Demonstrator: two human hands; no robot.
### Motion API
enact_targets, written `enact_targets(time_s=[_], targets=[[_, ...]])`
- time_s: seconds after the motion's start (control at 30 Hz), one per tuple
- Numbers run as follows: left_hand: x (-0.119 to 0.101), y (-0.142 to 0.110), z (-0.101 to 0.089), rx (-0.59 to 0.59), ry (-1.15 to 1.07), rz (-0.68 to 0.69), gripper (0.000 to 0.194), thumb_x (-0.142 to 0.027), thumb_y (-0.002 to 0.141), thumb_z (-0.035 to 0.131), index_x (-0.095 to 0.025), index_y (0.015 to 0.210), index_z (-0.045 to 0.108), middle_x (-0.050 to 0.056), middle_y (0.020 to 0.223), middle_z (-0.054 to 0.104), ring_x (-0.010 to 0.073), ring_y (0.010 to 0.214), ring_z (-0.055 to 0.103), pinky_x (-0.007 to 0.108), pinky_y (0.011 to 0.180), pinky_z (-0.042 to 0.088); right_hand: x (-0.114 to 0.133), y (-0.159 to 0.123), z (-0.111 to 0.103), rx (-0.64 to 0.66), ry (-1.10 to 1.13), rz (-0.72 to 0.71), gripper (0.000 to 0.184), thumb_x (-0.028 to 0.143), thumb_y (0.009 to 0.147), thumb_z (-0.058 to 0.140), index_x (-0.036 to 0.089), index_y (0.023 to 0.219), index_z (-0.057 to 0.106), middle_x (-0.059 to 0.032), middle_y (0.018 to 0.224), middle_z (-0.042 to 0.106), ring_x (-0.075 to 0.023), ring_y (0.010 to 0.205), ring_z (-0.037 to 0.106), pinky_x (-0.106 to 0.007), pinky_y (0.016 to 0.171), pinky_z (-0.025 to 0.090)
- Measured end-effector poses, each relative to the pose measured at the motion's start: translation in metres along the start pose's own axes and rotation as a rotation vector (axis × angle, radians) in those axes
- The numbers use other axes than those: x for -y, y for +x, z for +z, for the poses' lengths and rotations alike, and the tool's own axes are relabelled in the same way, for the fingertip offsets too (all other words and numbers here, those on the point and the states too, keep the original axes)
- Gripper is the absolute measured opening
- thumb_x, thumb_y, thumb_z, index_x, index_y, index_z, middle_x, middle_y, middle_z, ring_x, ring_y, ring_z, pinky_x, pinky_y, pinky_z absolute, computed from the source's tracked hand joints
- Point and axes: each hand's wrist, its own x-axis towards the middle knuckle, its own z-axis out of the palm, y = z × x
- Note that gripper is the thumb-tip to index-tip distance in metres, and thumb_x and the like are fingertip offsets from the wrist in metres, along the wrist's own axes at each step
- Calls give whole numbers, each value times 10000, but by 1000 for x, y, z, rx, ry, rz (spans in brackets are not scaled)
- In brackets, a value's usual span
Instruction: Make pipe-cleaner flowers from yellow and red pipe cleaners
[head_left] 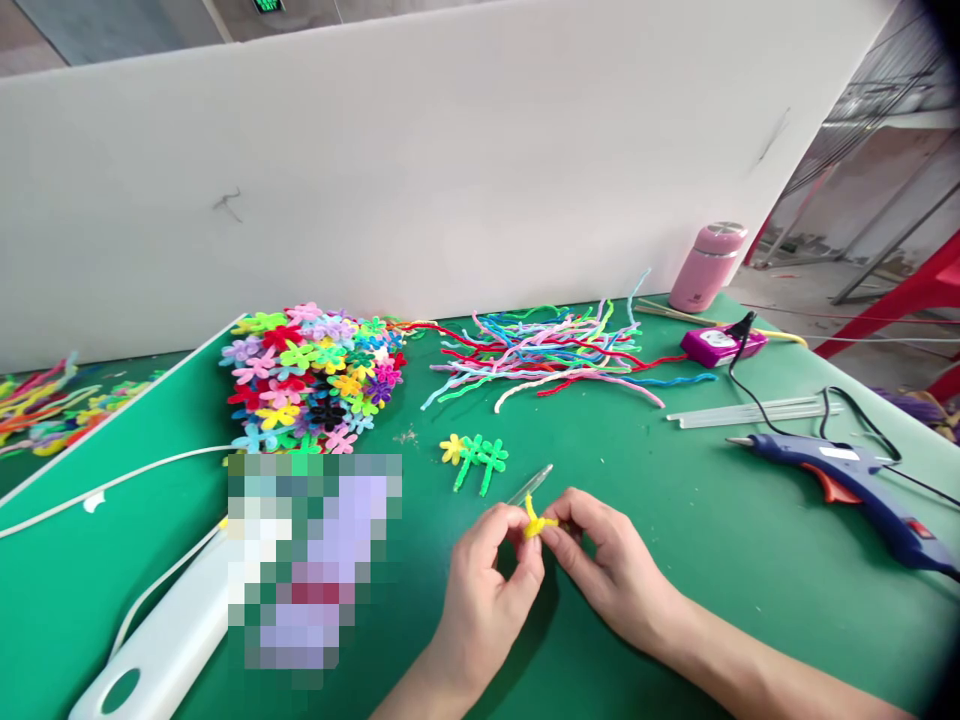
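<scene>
Between my two hands is a bent yellow pipe cleaner (533,522), held above the green table. My left hand (491,570) pinches it with thumb and forefinger. From the other side, my right hand (611,560) grips one end of it between the fingertips. A clear stick or pen-like tube (536,482) lies just behind my left fingers. Farther back rest two green pipe-cleaner pieces (481,462) with looped tops and straight stems, beside a small yellow flower (451,449). A large heap of colourful pipe-cleaner flowers (315,375) sits at the back left.
Loose pipe cleaners (547,350) lie at the back middle. On the right are a blue glue gun (847,470) with its cord, clear glue sticks (750,411), a purple socket box (721,345) and a pink flask (707,267). A white handled object (165,640) lies at left beside blurred items.
</scene>
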Motion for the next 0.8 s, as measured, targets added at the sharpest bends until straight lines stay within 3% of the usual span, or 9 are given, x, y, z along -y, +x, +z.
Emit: enact_targets(time_s=[0.17, 0.47, 0.57, 0.7, 0.8], targets=[[0, -1, 1, -72, 52, 136, 111, -130, 742, 564, -217, 702, 619, 4, 659, 549, 159, 624, 484, 233, 623, 369, -2, 1, 0, -10, -27, -72, 147, 230, 869, 438, 178, 768, 531, -20, 692, 534, -131, 603, 486, -233, 554, 405], [-9, 5, 5, -106, 138, 185, 147, -112, 722, 576, -229, 727, 665, 43, 742, 616, 197, 724, 541, 267, 704, 384, -4, 3, 1, -54, 31, -32, 199, 284, 888, 412, 174, 764, 522, -8, 669, 526, -125, 587, 465, -223, 551, 407], [-17, 12, 3, -49, 66, 116, 124, -116, 705, 578, -213, 673, 647, 11, 663, 580, 166, 644, 508, 247, 638, 371, -2, 4, -2, -94, 53, -37, 216, 309, 884, 429, 169, 764, 541, -7, 665, 540, -122, 588, 473, -219, 549, 411], [-22, 24, 3, 51, -177, -115, 32, -156, 683, 601, -172, 658, 589, -31, 595, 510, 113, 561, 434, 216, 552, 337, -3, 8, -6, -189, 14, -95, 195, 310, 851, 494, 175, 718, 542, 0, 630, 520, -115, 563, 462, -218, 528, 401], [-19, 28, 4, 109, -373, -240, 90, -178, 647, 637, -154, 637, 551, -49, 572, 460, 86, 533, 376, 205, 522, 302, -4, 10, -8, -244, -3, -149, 149, 280, 830, 530, 184, 718, 549, -3, 637, 531, -119, 570, 475, -223, 530, 407]])
